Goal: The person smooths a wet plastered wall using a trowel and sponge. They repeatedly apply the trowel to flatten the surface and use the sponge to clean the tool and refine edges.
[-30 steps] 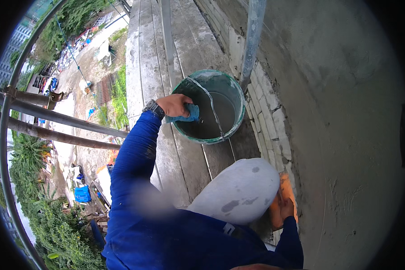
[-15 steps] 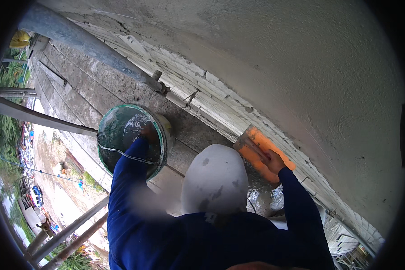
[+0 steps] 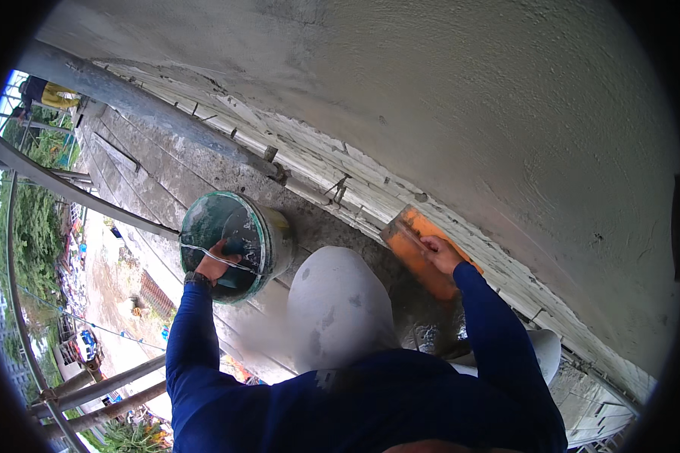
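In my right hand (image 3: 442, 255) is an orange plastering float (image 3: 423, 282), fingers closed round its handle. Its broad face is smeared with grey and lies tilted beside the foot of the wall. My left hand (image 3: 214, 264) is over the near side of a green-lined bucket (image 3: 278, 240), close to its wire handle (image 3: 196, 247). The fingers look curled, but what they hold, if anything, does not show clearly. Dark wet liquid (image 3: 243, 230) glistens inside the bucket.
Grey plastered wall (image 3: 461, 106) rises along the right, over a rough pale block edge (image 3: 332, 155). Scaffold pipes (image 3: 151, 109) cross the plank platform (image 3: 159, 162). Open ground lies far below on the left. My light-coloured knee (image 3: 340, 306) is between my arms. Another person (image 3: 49, 94) is far left.
My left hand has come up from the liquid toward the bucket's near rim. My right hand and the float have shifted slightly left. The view has also moved.
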`<state>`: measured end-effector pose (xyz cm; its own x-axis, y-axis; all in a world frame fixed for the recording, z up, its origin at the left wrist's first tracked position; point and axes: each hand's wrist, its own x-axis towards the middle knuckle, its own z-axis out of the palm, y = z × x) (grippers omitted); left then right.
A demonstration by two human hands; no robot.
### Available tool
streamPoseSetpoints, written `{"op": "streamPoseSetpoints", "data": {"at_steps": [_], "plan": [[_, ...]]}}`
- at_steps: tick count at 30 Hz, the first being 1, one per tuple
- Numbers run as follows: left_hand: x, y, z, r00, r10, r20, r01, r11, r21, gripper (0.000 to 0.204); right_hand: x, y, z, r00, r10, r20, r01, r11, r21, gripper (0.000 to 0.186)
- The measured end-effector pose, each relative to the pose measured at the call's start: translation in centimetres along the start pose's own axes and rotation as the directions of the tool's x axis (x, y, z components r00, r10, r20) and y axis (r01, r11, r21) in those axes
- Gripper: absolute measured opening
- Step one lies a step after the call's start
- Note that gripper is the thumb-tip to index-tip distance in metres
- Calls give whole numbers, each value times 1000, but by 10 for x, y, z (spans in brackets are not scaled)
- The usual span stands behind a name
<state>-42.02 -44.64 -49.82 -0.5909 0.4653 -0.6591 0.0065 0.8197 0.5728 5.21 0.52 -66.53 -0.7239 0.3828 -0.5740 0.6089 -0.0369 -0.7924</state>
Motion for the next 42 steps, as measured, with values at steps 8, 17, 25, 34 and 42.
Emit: {"op": "streamPoseSetpoints", "data": {"at_steps": [8, 17, 25, 34, 42], "plan": [[-157, 103, -56, 944, 136, -300, 46, 847, 529, 68, 4, -16, 2, 992, -55, 114, 20, 957, 289, 41], [-154, 294, 62, 904, 419, 88, -360, 634, 684, 56, 20, -33, 28, 990, -96, 101, 50, 923, 383, 30], [-56, 363, 288, 672, 365, 644, -740, 372, 561, 46, 7, -50, 24, 998, -49, 40, 16, 798, 603, 18], [-24, 363, 300, 609, 357, 708, -792, 317, 522, 43, -22, -48, -9, 995, 94, 26, -84, 697, 712, 15], [-10, 351, 348, 301, 379, 875, -946, 235, 223, 35, -1, -41, -3, 989, 125, 85, -150, 759, 634, 20]]}}
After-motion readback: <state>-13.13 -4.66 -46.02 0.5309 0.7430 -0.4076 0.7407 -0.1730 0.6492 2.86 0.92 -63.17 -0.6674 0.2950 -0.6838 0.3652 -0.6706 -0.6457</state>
